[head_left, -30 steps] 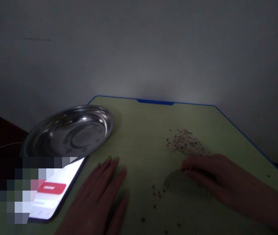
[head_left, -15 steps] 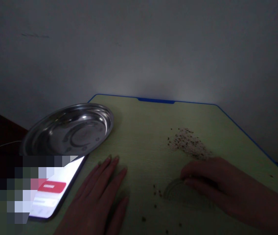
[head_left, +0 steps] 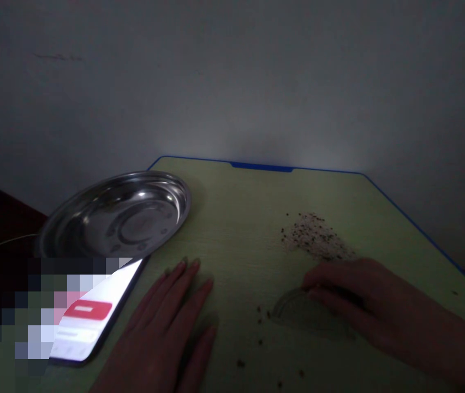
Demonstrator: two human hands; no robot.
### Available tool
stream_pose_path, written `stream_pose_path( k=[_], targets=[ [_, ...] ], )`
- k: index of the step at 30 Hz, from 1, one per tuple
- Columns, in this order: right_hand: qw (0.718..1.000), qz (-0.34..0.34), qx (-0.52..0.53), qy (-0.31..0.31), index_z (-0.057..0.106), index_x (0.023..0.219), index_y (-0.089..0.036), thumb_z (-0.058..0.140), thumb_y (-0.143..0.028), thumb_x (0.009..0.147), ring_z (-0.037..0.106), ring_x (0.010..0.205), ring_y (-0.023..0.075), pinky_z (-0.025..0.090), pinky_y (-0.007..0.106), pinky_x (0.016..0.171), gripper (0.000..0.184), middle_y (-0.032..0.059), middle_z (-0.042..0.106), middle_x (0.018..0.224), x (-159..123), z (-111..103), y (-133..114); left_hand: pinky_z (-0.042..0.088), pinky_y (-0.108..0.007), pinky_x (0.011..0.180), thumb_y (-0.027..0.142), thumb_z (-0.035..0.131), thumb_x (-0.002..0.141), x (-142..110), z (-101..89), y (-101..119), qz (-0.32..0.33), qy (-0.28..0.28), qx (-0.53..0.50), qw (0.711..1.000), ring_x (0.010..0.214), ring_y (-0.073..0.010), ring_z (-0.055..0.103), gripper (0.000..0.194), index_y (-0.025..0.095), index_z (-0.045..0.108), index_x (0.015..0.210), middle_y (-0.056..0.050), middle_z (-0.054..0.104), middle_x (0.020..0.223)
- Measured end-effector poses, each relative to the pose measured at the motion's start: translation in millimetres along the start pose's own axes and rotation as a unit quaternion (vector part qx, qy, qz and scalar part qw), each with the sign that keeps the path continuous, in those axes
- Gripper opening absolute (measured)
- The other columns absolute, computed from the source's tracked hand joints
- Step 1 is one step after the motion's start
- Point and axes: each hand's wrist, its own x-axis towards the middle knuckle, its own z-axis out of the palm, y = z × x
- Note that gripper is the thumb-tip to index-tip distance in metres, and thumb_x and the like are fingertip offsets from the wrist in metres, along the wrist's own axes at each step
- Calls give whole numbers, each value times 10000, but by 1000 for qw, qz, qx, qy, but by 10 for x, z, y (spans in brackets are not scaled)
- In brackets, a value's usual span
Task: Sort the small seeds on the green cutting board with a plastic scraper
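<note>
One clear dish [head_left: 298, 313] sat at the view's five o'clock, a grain pile [head_left: 314, 237] at its twelve. The right hand [head_left: 357, 295] was pinched nearly together at its rim, any grip impossible to tell; the left hand [head_left: 161, 325] lay flat, nothing held, at nine. The dish looked light, slick, best lifted by its rim.

Pale and dark grains [head_left: 315, 238] lie heaped beyond a clear, round-edged dish [head_left: 298, 312]
</note>
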Motion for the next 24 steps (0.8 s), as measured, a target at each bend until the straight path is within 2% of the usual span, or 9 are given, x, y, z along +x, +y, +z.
stream_pose_path(
  k=[12,18,24],
  targets=[
    [999,-30,-13,40,687,946,-258,413,-323,954,664,692,168,482,280,612,282,17,729,821,28,0,-31,542,-474,897,449,436,891,17,-25,12,-12,-12,-18,1000,1253,-294,508,513,224,447,1352,-93,461,1445],
    [999,-32,-11,21,680,962,-272,416,-338,959,664,704,163,485,281,630,272,7,723,825,16,-3,-41,535,-472,908,449,438,887,-15,-15,3,-10,-14,-16,1000,1269,-287,493,526,227,430,1364,-88,441,1460],
    [998,-37,-13,40,689,961,-265,407,-361,957,671,711,175,491,285,605,298,19,731,840,-20,-19,-34,537,-467,908,453,420,894,-20,-9,-7,-9,-13,-15,1000,1273,-280,489,516,228,434,1359,-82,445,1457]
  ],
)
